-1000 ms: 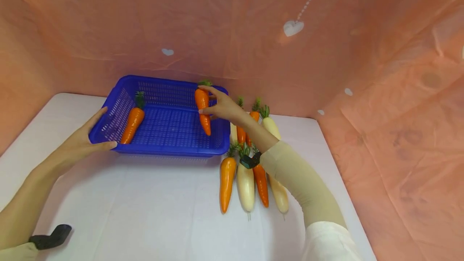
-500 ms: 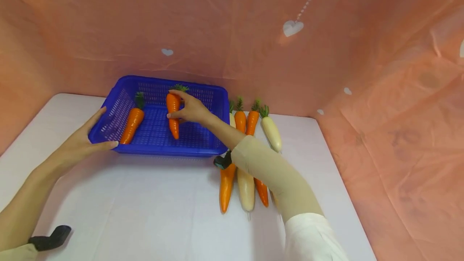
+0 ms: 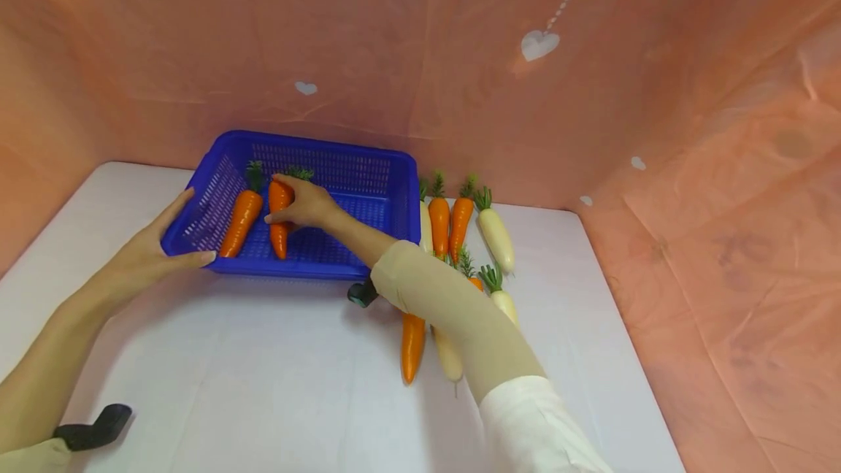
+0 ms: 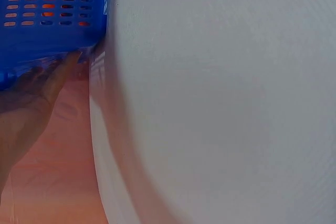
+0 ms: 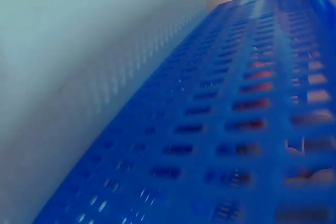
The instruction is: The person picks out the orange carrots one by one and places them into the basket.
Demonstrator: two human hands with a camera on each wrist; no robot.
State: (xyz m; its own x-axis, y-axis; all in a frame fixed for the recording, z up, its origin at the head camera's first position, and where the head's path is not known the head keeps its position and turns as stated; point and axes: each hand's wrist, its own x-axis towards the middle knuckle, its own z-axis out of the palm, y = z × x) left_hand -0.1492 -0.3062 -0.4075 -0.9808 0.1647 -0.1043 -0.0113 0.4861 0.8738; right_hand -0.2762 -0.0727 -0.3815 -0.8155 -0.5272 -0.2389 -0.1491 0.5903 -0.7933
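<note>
Head view shows your right grip (image 3: pixel 307 204) pinching an orange carrot (image 3: pixel 279 201) between thumb and fingers inside the blue basket (image 3: pixel 342 163). The carrot's leafy end points away from you, just beside a second carrot (image 3: pixel 242 223) near the basket's left end; whether its tip touches the basket floor, you can't tell. Your left grip (image 3: pixel 144 254) holds that left end, thumb along the near rim. Left wrist view adds the slotted outer wall, orange showing through its holes. Right wrist view, blurred, gives you mostly slotted wall close up, with reddish patches behind. More carrots (image 3: pixel 439 223) and white radishes (image 3: pixel 496 239) lie right of the basket, partly covered by your right sleeve (image 3: pixel 453 312), on a white-covered desk (image 3: pixel 263 363). Orange cloth (image 3: pixel 368 50) with white hearts hangs behind.
</note>
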